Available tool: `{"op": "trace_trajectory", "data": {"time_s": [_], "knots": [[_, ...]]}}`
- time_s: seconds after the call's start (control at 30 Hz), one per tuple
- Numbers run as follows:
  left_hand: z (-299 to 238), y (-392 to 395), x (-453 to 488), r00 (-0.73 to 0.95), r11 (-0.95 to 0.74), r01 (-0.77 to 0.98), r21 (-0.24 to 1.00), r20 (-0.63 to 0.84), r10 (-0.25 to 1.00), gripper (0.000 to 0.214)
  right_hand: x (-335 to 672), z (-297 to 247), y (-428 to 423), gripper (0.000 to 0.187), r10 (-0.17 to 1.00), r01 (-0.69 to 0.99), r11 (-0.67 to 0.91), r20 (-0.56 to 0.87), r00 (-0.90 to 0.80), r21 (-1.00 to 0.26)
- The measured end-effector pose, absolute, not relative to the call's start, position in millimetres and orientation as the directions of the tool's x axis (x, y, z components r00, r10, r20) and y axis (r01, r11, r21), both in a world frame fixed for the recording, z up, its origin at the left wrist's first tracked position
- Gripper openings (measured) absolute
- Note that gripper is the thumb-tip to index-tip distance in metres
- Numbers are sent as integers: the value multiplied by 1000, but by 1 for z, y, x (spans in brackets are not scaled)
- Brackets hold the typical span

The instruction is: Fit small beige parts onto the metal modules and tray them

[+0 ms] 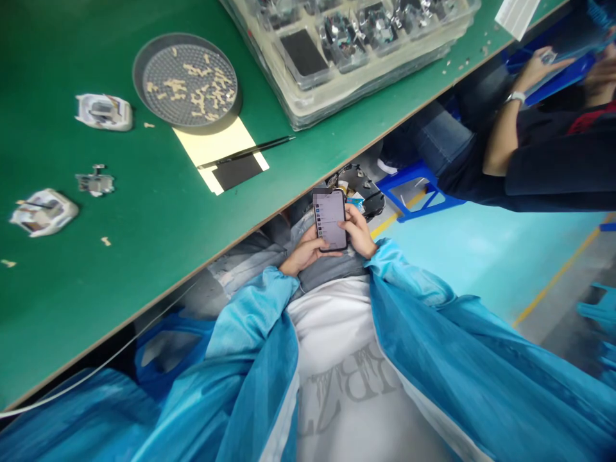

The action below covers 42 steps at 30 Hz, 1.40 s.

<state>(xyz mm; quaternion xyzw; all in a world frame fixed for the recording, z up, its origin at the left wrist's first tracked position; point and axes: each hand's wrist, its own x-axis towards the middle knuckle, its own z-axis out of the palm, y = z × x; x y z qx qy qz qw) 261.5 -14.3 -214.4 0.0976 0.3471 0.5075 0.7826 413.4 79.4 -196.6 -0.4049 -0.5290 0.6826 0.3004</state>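
Note:
A smartphone (330, 221) with a lit screen showing a list is held upright over my lap, below the table's edge. My left hand (308, 251) grips its lower left side, the thumb lying over the bottom of the screen. On the other side my right hand (357, 230) wraps the phone's right edge, its thumb on the screen. The fingers behind the phone are hidden. Both wrists come out of blue sleeves.
On the green table (158, 256) lie a round tray (185, 122) of small beige pieces, black tweezers (245, 153) across yellow paper (192, 144), white housings (103, 112) and a small metal part (95, 182). Stacked plastic trays (308, 106) hold assemblies. A co-worker's arm (503, 138) is at right, beside a blue stool (418, 192).

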Motion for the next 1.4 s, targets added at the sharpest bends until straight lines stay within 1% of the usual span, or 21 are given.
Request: {"op": "trace_trajectory", "data": {"time_s": [0.17,0.33,0.43,0.53,0.63,0.7,0.73,0.83,0.87,0.93,1.03,1.23,1.3,1.4], "knots": [[-216,-14,262,244,465,-719,516,-439,865,92,412,-196,77,34,848,17,-242,-220,-483,-970],[-214,-14,261,270,475,-696,539,-416,868,93,414,-190,94,27,909,148,-103,-154,-388,-984],[-213,-15,261,284,473,-689,549,-395,874,93,411,-184,117,28,940,157,-66,-114,-322,-985],[-213,-16,261,287,470,-694,546,-389,876,92,404,-180,136,32,955,221,12,-55,-293,-975],[-214,-16,262,292,472,-697,539,-388,874,92,399,-177,142,31,952,278,64,-25,-306,-959],[-214,-15,262,288,469,-707,530,-390,875,93,401,-176,140,24,927,227,47,-42,-373,-973],[-214,-15,261,284,467,-714,523,-393,875,93,403,-175,138,24,899,186,21,-63,-433,-982],[-212,-14,261,277,467,-727,503,-406,871,93,413,-175,130,46,796,101,-83,-127,-592,-991],[-211,-13,261,278,469,-728,500,-410,869,93,416,-175,128,52,778,95,-103,-140,-612,-990],[-210,-13,261,280,474,-726,499,-415,866,94,422,-176,123,57,774,93,-114,-147,-616,-989],[-212,-12,261,280,476,-724,499,-418,864,93,427,-180,117,63,778,100,-91,-133,-614,-991],[-218,-13,261,269,480,-718,504,-435,859,88,428,-188,102,87,771,168,-4,-111,-627,-986],[-220,-13,261,261,481,-708,517,-442,858,88,427,-189,100,90,768,175,13,-102,-632,-984],[-221,-13,262,241,487,-693,532,-465,852,94,427,-190,99,92,759,179,15,-105,-642,-984]]}}
